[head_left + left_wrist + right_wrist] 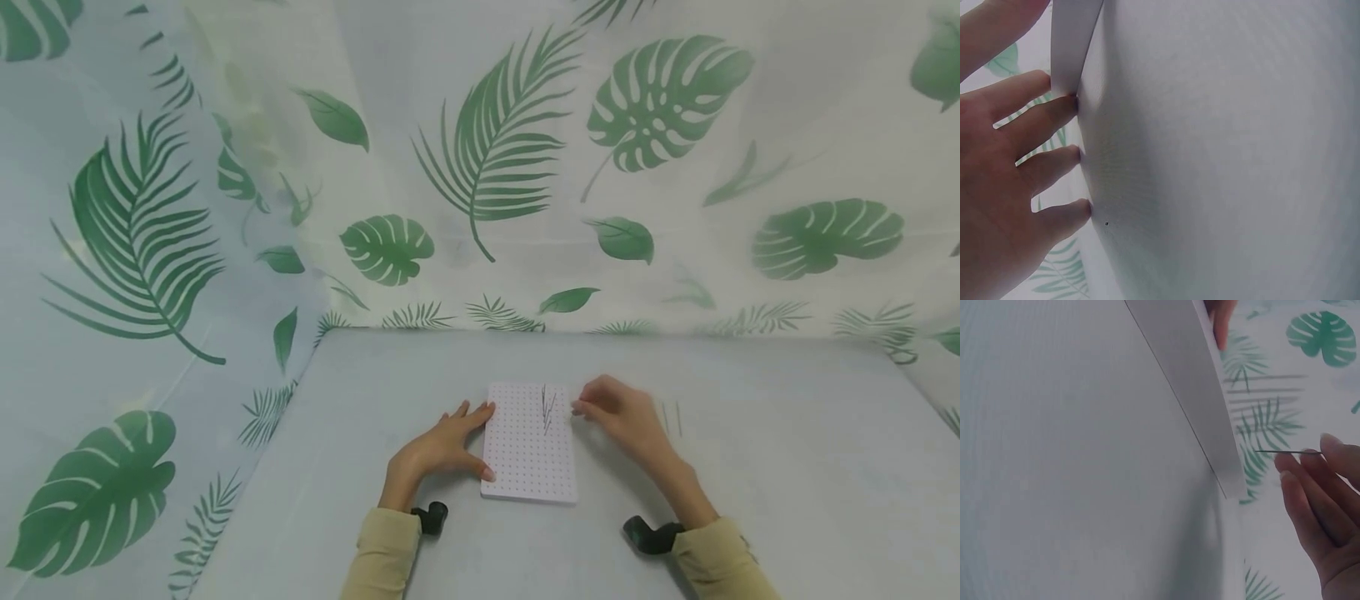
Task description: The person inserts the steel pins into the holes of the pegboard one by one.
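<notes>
A white board dotted with rows of small holes lies on the table, with several thin dark pins standing in its upper right part. My left hand steadies its left side, fingers spread, thumb and index finger touching the edge. In the left wrist view, the other fingertips of that hand rest on the table. Just off the board's right edge, my right hand pinches a thin, straight metal pin between thumb and fingers. The pin points toward the board and stays apart from it in the right wrist view.
To the right of my right hand, a couple of thin pins lie on the pale table. A leaf-printed curtain borders the table behind and at the left. Dark wrist-worn devices sit near both sleeves.
</notes>
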The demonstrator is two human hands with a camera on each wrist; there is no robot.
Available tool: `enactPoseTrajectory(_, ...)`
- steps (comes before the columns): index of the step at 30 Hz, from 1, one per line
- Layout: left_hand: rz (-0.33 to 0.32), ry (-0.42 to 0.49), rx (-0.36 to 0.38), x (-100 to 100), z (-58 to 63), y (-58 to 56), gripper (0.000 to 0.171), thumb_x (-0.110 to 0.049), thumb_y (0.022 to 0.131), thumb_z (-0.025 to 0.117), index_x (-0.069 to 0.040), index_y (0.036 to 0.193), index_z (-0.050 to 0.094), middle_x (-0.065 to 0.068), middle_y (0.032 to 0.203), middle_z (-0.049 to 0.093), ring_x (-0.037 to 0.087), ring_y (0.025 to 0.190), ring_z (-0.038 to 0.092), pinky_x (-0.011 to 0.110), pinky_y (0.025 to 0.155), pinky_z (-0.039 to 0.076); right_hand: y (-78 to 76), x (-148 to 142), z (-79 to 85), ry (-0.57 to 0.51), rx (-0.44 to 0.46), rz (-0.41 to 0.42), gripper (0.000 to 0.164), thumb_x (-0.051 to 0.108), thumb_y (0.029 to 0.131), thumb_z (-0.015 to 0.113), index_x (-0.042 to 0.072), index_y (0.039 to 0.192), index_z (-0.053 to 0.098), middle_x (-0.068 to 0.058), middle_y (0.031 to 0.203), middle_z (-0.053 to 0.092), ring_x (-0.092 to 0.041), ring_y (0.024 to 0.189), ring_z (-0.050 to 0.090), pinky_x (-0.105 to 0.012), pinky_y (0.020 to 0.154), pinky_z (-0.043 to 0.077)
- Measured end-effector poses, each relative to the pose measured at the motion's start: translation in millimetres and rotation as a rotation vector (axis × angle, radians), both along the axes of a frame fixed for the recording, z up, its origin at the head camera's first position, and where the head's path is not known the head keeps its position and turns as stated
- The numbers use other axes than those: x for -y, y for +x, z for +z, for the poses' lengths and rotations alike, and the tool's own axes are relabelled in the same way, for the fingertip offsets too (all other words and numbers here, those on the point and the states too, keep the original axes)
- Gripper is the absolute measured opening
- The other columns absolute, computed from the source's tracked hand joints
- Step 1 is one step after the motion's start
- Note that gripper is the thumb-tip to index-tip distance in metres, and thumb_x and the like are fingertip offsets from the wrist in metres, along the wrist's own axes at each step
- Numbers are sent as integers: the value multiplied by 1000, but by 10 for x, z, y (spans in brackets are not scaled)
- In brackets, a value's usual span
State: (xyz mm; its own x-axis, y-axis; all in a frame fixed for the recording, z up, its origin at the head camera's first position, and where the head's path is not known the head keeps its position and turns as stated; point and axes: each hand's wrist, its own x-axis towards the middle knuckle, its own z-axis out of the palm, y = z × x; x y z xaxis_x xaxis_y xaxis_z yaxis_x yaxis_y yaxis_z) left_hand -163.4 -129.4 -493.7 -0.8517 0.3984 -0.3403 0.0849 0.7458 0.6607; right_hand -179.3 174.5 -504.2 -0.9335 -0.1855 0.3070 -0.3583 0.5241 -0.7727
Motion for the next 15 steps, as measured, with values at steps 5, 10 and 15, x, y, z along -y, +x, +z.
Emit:
enactPoseTrajectory(5, -4, 3, -1, 2, -5, 4, 102, -27, 77, 90, -19, 162, 34, 10, 171, 22, 48, 157, 9, 67, 125, 13, -21, 122, -36, -29, -26, 4, 14, 1, 86, 79, 9, 92, 69, -6, 87, 77, -11, 77, 75, -21, 70, 60)
enactPoseTrajectory(10, -4, 3, 0, 0, 6, 11, 102, -28, 77, 90, -19, 162, 35, 13, 171, 22, 52, 155, 10, 70, 124, 14, -34, 183, -83, -1, -41, -5, 15, 0, 85, 80, 8, 91, 69, -7, 86, 78, -18, 80, 77, -21, 72, 60)
enactPoseTrajectory(15, 4, 3, 0, 8, 21, 12, 102, -28, 77, 90, -18, 162, 35, 14, 171, 22, 55, 154, 10, 71, 123, 14, -68, 233, -84, 14, -26, 16, 15, 2, 86, 80, 8, 93, 69, -5, 88, 78, -22, 82, 77, -23, 73, 61)
